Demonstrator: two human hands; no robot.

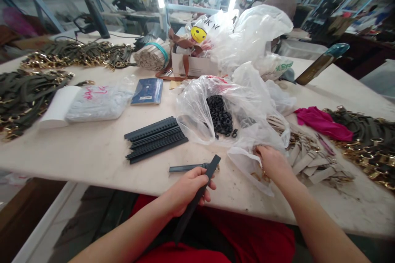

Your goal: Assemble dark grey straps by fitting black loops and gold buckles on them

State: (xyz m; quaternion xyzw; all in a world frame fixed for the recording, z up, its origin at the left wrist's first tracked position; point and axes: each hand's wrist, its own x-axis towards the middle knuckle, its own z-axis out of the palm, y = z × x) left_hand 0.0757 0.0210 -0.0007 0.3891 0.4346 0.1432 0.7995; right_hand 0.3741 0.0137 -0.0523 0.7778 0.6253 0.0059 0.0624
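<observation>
A black strap [193, 205] runs diagonally through my left hand [196, 183], pinched between thumb and fingers, its lower end over my lap. Just behind that hand, a short finished black strap [185, 168] with a gold-coloured fitting lies on the table. My right hand [271, 162] reaches into the mouth of a clear plastic bag [242, 156] holding gold metal fittings [262, 176]. Its fingers are curled and partly hidden, so what they grip is unclear. A stack of black strips [156, 139] lies left of centre. Small black loops [219, 115] fill another clear bag [194, 107].
Beige straps [311, 158], a pink cloth [324, 123] and olive straps with gold hardware [370, 144] crowd the right. A blue booklet [147, 91], a plastic-wrapped packet [98, 102] and more strap bundles [27, 94] lie left. White bags [256, 28] stand behind.
</observation>
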